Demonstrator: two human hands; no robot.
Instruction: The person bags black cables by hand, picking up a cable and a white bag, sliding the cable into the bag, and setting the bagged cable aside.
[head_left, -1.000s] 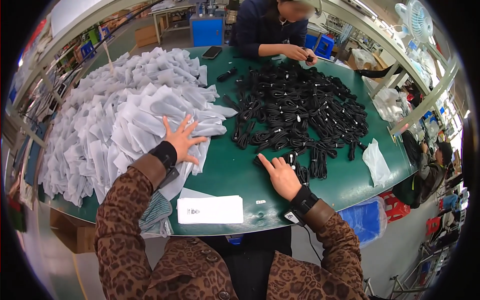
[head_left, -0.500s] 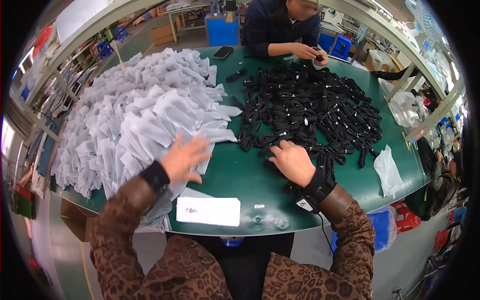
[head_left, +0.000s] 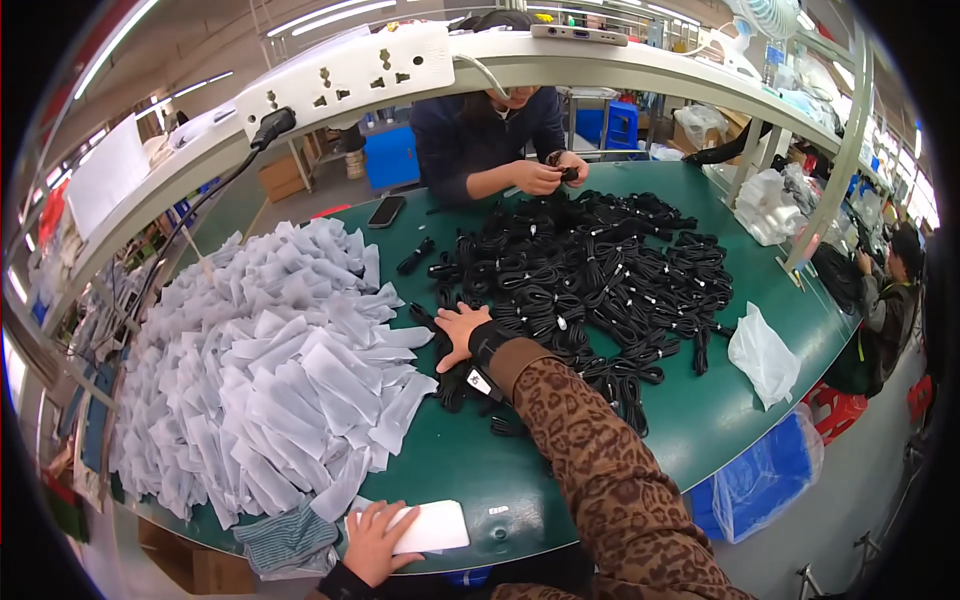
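Observation:
My right hand reaches across to the left edge of a heap of black coiled cables. Its fingers are spread over a few bundles there, with none lifted. By the table's near edge, my left hand lies at the left end of a flat white stack, which looks like paper or slim bags. Thumb and fingers are apart and cover that end. To the left spreads a big pile of whitish, frosted slim packets, close to the right hand's fingertips. A small white-faced device hangs at my right wrist.
Opposite, a person in dark clothing handles a black piece. A phone and a loose cable bundle lie on the green table. A shelf rail with a power strip crosses above. A plastic bag lies at right.
My view has tilted up. My right hand has moved left to the cable heap's left edge. My left hand has come from the packet pile down to the white stack.

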